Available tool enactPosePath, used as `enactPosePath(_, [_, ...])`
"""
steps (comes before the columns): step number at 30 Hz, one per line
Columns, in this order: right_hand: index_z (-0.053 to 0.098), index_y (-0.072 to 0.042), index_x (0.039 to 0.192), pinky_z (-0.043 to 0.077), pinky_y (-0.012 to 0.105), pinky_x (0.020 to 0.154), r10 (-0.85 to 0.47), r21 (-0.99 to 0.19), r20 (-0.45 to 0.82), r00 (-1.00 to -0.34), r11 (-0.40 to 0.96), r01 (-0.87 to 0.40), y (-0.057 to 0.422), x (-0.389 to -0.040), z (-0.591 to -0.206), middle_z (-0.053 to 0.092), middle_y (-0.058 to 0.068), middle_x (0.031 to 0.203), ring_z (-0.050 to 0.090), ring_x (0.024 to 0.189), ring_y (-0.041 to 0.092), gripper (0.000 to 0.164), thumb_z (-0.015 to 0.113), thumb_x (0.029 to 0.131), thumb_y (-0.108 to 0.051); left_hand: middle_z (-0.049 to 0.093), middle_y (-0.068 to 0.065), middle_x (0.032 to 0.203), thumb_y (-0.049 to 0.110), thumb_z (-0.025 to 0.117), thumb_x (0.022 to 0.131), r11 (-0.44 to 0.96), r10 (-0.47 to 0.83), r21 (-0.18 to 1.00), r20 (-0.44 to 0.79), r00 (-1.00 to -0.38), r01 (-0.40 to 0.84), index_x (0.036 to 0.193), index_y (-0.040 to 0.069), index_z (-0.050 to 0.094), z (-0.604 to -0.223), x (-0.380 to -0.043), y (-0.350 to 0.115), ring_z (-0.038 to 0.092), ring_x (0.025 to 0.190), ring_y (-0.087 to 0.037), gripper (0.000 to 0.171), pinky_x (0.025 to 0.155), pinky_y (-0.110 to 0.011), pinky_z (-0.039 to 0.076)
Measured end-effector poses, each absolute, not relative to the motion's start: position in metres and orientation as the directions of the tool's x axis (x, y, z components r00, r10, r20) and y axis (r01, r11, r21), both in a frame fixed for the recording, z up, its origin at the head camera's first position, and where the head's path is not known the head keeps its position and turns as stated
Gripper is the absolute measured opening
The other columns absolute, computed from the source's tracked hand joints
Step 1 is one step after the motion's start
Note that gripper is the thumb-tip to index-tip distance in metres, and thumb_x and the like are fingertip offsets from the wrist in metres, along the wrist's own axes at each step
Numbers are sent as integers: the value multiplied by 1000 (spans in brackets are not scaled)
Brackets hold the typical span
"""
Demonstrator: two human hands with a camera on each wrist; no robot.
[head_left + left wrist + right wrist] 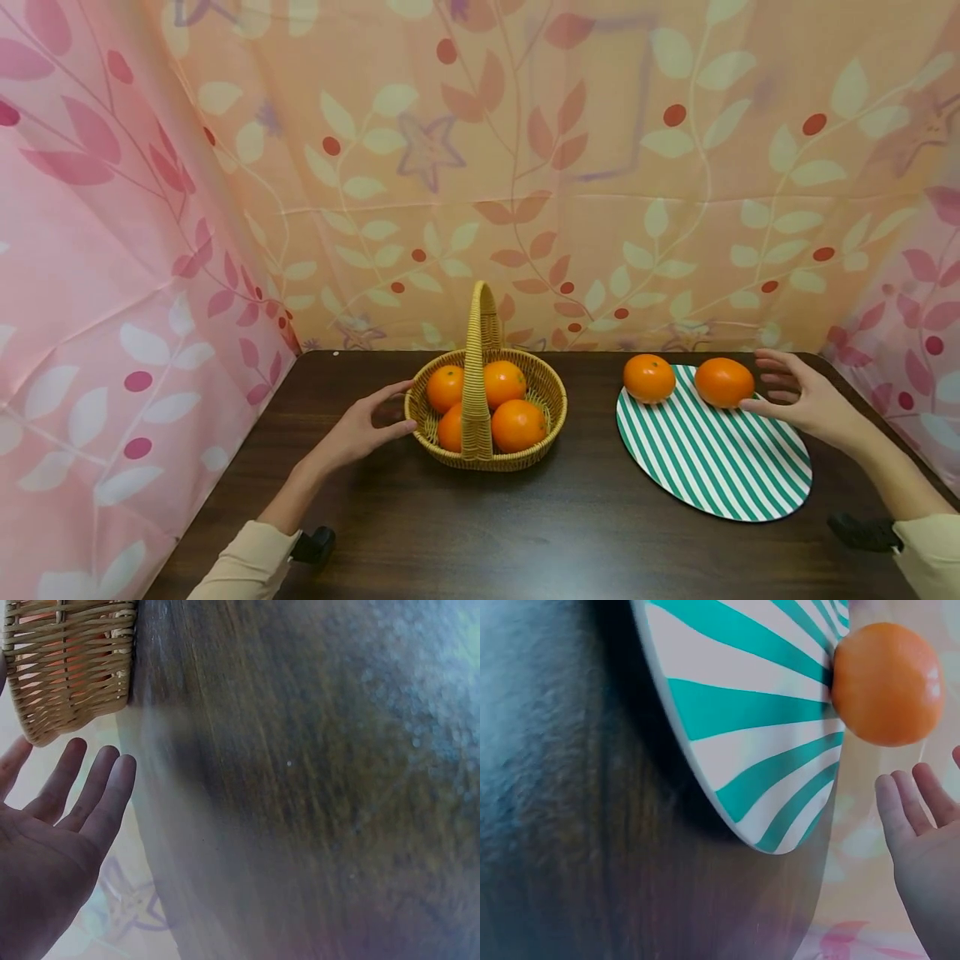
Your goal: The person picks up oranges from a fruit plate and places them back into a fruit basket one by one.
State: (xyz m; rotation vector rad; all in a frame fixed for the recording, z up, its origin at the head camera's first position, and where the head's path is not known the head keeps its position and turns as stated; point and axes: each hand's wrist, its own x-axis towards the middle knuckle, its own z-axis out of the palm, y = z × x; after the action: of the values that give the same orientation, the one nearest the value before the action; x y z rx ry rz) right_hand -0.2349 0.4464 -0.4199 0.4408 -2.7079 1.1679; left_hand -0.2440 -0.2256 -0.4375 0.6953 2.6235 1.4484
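Note:
My left hand [360, 429] is at the left side of a yellow wicker basket [551, 433], with fingertips and thumb at its rim. In the left wrist view the fingers [96, 796] are spread below the basket's woven wall [71, 671]. Several oranges [519, 426] lie in the basket under its upright handle. On the right, my right hand [813, 408] is beside an orange [723, 382] on a green-and-white striped oval placemat [720, 467]. Its thumb tip is close to that orange; in the right wrist view a gap separates the other fingers from the orange [889, 684].
Another orange [648, 378] sits at the placemat's left back edge. Everything stands on a dark wooden table [465, 533]. Floral cloth [517, 167] hangs behind the table and along both sides.

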Motion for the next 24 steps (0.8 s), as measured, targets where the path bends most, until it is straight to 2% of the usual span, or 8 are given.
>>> enactPosePath(4, [18,1,159,42,5,82,-230,-694,196,-953,654,-301,447,-242,-421,30,37,147,43,120,53,89,76,92,-11,54,-23,138,19,77,94,458,420,813,158,-894,359,152,7,46,-438,-245,-226,62,116,-38,67,93,-49,54])
enactPosePath(7, [11,0,160,43,7,82,-247,-697,166,-955,656,-291,447,-247,-422,27,39,148,39,122,59,96,77,92,-13,55,-23,137,19,77,94,460,420,811,159,-893,361,152,7,47,-438,-245,-226,63,115,-37,67,92,-48,54])
enactPosePath(12, [7,0,161,45,10,85,-259,-705,142,-955,651,-281,447,-254,-426,25,38,150,39,125,58,100,78,91,-14,56,-23,137,18,77,94,457,420,813,160,-893,361,152,6,47,-438,-245,-225,63,115,-37,66,92,-47,54])
enactPosePath(17, [25,5,155,49,14,83,-259,-681,151,-954,672,-290,449,-258,-430,41,34,142,52,119,47,85,78,92,-16,56,-23,136,17,77,93,446,421,819,163,-892,361,151,6,47,-438,-245,-225,63,115,-37,67,92,-48,54])
enactPosePath(20, [37,8,148,52,16,80,-266,-683,171,-949,662,-309,449,-260,-432,51,35,133,64,109,24,73,79,91,-13,56,-23,137,18,77,93,445,421,820,164,-892,361,151,6,47,-437,-245,-225,63,115,-37,67,93,-48,53])
enactPosePath(22, [41,10,144,53,17,79,-269,-682,184,-945,657,-320,449,-260,-432,54,35,130,65,103,10,69,80,90,-11,55,-23,137,17,77,93,445,420,820,165,-893,361,151,6,47,-437,-245,-225,63,115,-38,67,94,-49,53])
enactPosePath(24, [42,10,143,54,17,78,-261,-678,192,-946,662,-320,449,-261,-433,54,36,128,63,99,3,69,81,90,-11,55,-23,138,17,77,93,448,419,818,164,-893,360,151,6,47,-437,-245,-225,62,115,-38,67,94,-49,53])
